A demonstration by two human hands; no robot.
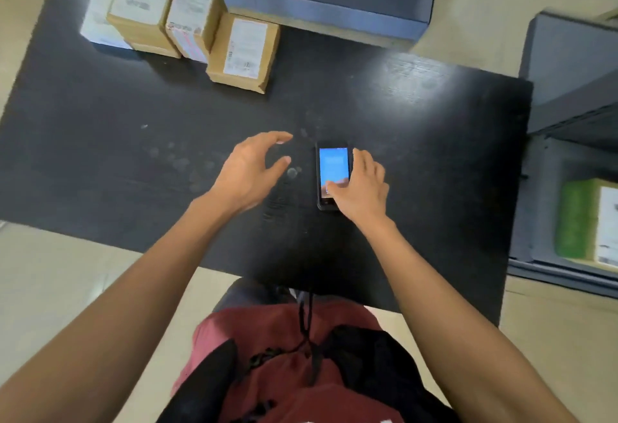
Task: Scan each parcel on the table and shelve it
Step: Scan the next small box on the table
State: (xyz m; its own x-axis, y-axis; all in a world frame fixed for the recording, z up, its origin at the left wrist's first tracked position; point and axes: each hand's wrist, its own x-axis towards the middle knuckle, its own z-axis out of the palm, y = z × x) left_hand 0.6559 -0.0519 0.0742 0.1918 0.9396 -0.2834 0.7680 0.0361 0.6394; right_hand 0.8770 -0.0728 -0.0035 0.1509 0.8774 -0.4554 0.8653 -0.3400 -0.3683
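The scanner (332, 176), a slim black slab with a glowing blue screen, lay flat on the matte black table (434, 141), long axis pointing away from the person. The right hand (361, 188) grasped its near end; the left hand (249, 171) hovered beside it, relaxed. Four labelled cardboard parcels (242, 51) clustered at the far-left edge.
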